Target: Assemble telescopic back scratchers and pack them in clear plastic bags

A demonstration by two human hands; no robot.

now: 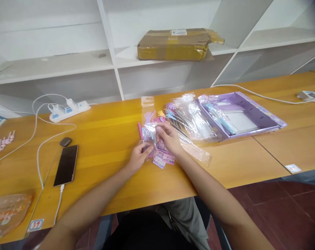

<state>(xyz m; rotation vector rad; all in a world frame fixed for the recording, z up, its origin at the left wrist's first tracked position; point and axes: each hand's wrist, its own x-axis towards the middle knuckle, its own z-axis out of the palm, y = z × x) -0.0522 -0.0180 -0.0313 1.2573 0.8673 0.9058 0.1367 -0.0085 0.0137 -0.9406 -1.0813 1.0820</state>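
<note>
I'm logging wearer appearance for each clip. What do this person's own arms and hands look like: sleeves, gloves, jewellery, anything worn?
Both forearms are bare as far as the picture shows, with no sleeves in view. The left hand and the right hand are bare too: no gloves, and no watch, bracelet or ring can be made out. Below the arms, grey and dark clothing shows at the lap.

both hands pinch clear plastic bag (149, 133) on wooden table (107, 139): left hand (139, 156), right hand (169, 139); phone (66, 165) left

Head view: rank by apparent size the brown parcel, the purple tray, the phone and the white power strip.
1. purple tray
2. brown parcel, close to the tray, but farther away
3. phone
4. white power strip
</note>
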